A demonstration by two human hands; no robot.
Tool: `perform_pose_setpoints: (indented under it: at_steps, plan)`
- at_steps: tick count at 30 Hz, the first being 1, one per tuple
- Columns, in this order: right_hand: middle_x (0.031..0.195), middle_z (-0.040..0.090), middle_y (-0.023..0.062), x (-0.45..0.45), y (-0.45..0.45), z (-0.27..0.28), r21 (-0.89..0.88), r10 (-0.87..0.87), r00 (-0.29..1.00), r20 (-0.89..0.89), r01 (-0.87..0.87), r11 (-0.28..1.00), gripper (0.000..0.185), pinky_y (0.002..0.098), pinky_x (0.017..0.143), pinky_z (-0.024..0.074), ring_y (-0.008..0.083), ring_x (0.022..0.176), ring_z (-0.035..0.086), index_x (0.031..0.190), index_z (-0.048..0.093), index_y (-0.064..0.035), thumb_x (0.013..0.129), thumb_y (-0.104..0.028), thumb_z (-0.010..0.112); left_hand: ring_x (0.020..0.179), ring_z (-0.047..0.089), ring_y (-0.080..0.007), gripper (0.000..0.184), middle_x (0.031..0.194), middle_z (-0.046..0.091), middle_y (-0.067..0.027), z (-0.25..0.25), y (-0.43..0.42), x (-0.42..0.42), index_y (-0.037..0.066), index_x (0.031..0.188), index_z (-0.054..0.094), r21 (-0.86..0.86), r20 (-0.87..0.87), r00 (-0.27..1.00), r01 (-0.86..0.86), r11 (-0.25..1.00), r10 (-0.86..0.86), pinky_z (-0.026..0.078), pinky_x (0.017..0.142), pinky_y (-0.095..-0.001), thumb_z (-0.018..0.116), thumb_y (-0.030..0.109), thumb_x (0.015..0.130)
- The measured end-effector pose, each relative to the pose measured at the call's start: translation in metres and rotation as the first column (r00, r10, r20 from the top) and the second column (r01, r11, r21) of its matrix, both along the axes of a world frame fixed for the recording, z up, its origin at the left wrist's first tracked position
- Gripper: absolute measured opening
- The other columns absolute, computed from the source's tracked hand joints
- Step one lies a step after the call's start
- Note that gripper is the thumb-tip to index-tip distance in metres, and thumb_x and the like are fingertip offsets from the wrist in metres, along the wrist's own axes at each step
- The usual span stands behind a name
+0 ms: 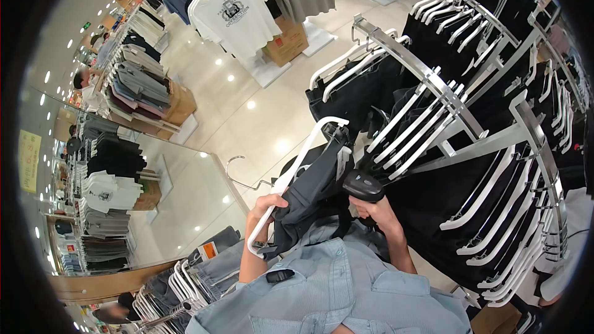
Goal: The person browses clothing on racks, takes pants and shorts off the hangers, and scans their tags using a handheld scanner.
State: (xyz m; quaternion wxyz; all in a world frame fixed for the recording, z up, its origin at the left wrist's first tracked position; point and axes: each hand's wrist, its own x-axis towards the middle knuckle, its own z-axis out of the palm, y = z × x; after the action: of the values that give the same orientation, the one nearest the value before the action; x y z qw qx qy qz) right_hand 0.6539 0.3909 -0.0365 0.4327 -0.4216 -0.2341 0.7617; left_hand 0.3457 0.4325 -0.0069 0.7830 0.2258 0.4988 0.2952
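My left hand [268,205] is closed round a white clothes hanger [297,159], whose metal hook points to the left. Dark trousers [306,187] hang from the hanger's clips, tilted across the front of my body. In my right hand [375,211] is a black handheld barcode scanner [364,185], its head facing up toward the camera. The scanner is close to the trousers' waistband, where a pale label [342,159] shows. My right fingers wrap the scanner's grip, which is mostly hidden.
On the right, metal racks [427,77] carry black trousers [356,86] on white hangers. A tall mirror [167,192] stands left. Jeans [226,253] hang below it. Ahead are a white T-shirt [232,15] and a cardboard box [288,40] on the tiled floor [266,105].
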Motion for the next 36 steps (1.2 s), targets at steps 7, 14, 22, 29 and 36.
perform_pose_setpoints:
  at_steps: [7,14,22,29,36]
  plan:
    - [0.06,0.043,-0.0056,-0.005,0.023,-0.005,0.021,0.026,0.996,0.082,-0.028,0.999,0.016,0.0245,0.045,0.029,0.0049,0.049,0.038,0.088,0.055,-0.0058,0.087,-0.004,0.071,0.095,0.056,-0.0222,0.056,0.102,0.063,-0.0089,0.061,0.022,0.031,0.002,0.111,0.065,-0.198,-0.522,0.848,-0.016,0.98,-0.092,0.042,0.085,-0.0323,0.07,0.028,0.062]
    - [0.06,0.045,-0.0045,-0.005,0.047,0.004,0.015,-0.027,0.989,0.147,0.025,1.0,0.014,0.0252,0.046,0.0314,0.0056,0.048,0.039,0.084,0.057,-0.0051,0.088,-0.004,0.07,0.116,0.039,-0.0176,0.077,0.124,0.049,-0.0061,0.066,0.065,0.046,0.0,0.142,0.044,-0.059,-0.4,0.834,0.391,0.919,-0.381,0.028,0.102,-0.0274,0.066,0.031,0.075]
    - [0.058,0.052,-0.0026,-0.001,0.057,0.013,0.082,-0.068,0.938,0.339,0.043,0.996,0.017,0.0256,0.046,0.0336,0.006,0.048,0.044,0.077,0.06,-0.0035,0.088,-0.011,0.071,0.108,0.041,-0.0159,0.066,0.117,0.05,-0.0054,0.028,0.11,0.06,-0.001,0.129,0.052,0.042,-0.376,0.761,0.583,0.811,-0.528,0.031,0.095,-0.0256,0.064,0.036,0.076]
    - [0.061,0.058,-0.0024,0.003,0.046,0.011,0.08,-0.172,0.873,0.456,0.152,0.985,0.015,0.0251,0.046,0.0364,0.0056,0.05,0.048,0.091,0.069,-0.0027,0.087,-0.016,0.074,0.112,0.045,-0.0159,0.053,0.115,0.056,-0.0055,0.029,0.133,0.096,-0.001,0.119,0.061,0.002,-0.375,0.722,0.628,0.778,-0.582,0.031,0.099,-0.025,0.064,0.032,0.077]
    - [0.092,0.073,0.0048,0.001,0.03,0.014,0.186,-0.266,0.823,0.502,0.198,0.963,0.028,0.0286,0.075,0.0519,0.0095,0.082,0.063,0.108,0.07,-0.0014,0.084,-0.015,0.077,0.103,0.047,-0.0188,0.057,0.112,0.055,-0.0105,0.011,0.156,0.134,-0.008,0.121,0.054,0.238,-0.311,0.726,0.684,0.689,-0.613,0.038,0.094,-0.0281,0.056,0.031,0.08]
